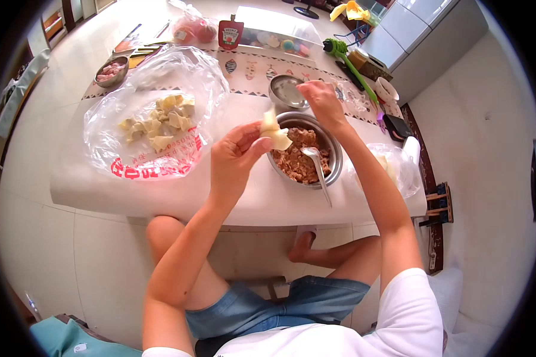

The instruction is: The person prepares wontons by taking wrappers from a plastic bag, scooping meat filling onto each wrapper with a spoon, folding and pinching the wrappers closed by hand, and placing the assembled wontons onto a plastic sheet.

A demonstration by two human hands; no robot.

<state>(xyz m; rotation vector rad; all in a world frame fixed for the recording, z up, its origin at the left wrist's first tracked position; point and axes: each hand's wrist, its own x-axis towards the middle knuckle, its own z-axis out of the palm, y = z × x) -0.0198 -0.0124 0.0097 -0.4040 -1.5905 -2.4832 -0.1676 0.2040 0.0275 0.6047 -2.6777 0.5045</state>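
Observation:
My left hand (239, 156) is closed on a partly folded wonton (274, 133), a pale wrapper pinched between thumb and fingers. It hovers at the left rim of a steel bowl of minced filling (296, 160). A metal spoon (315, 163) rests in that bowl, its handle hanging over the near rim. My right hand (324, 101) is at the right rim of a smaller metal bowl (287, 92), which seems to hold water. Its fingers are curled together, and I see nothing in them. Finished wontons (161, 122) lie in a pile on a plastic bag (202, 77) to the left.
Another plastic bag (402, 169) with pale wrappers lies at the right. A small bowl of pink meat (112, 71) stands at the far left. Behind are a red ketchup pouch (230, 33), a clear plastic box (280, 33), a green long-necked object (351, 68) and a white bowl (387, 89).

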